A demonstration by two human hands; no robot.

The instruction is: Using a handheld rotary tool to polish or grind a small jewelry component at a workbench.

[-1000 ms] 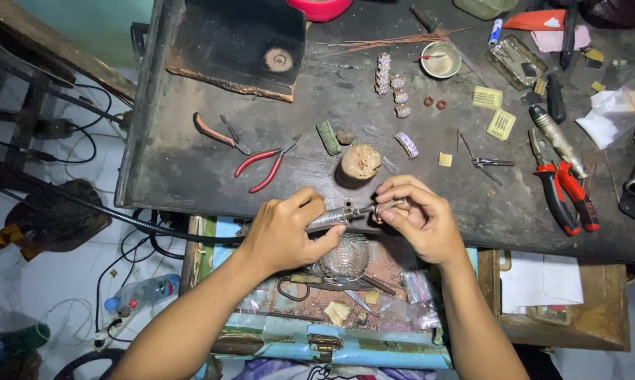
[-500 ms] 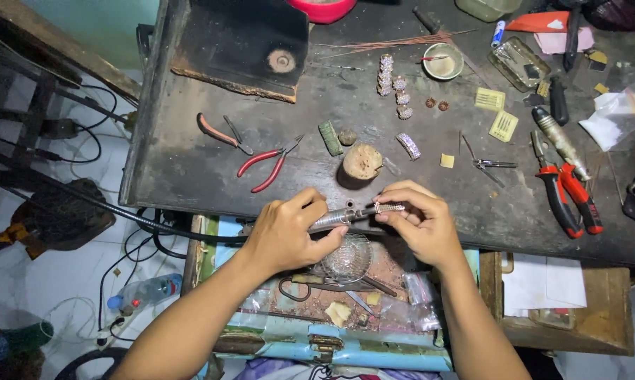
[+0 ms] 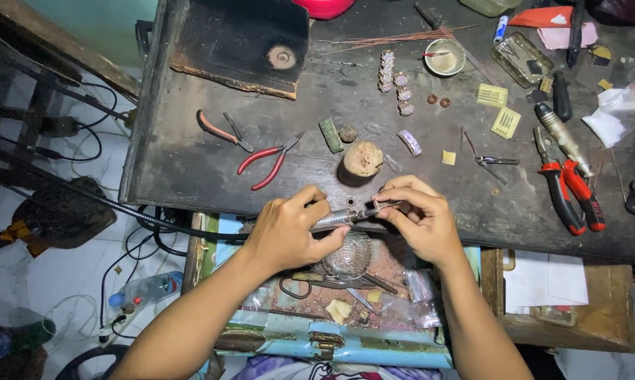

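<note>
Head view, looking down on a dark, worn tabletop (image 3: 191, 169) crowded with tools. Landmark: a round wooden stump (image 3: 363, 158) standing near the front edge. Far behind the stump to its left, a charred black block (image 3: 240, 42). Below the front edge, an open drawer (image 3: 345, 302) full of scraps, with a small glass bowl (image 3: 349, 257) in it, straight in front of the stump. Far right of the stump, red-handled cutters (image 3: 574, 193); left of the stump, red-handled pliers (image 3: 265, 160), and further left a second, darker pair of pliers (image 3: 219, 131). Behind the stump, a small white dish (image 3: 444, 58) and a column of sparkling rings (image 3: 395, 81).

Just in front of the stump, left hand (image 3: 286, 229) wrapped around a silver rotary handpiece (image 3: 335, 218), grip closed on it, black cable trailing off to the left. Right hand (image 3: 419, 218), in front of the stump and slightly right, pinching a small metal piece (image 3: 386, 206) between thumb and fingertips, grip narrow and closed on it. Handpiece tip meeting the small piece above the bowl. Exact shape of the small piece too tiny to tell.
</note>
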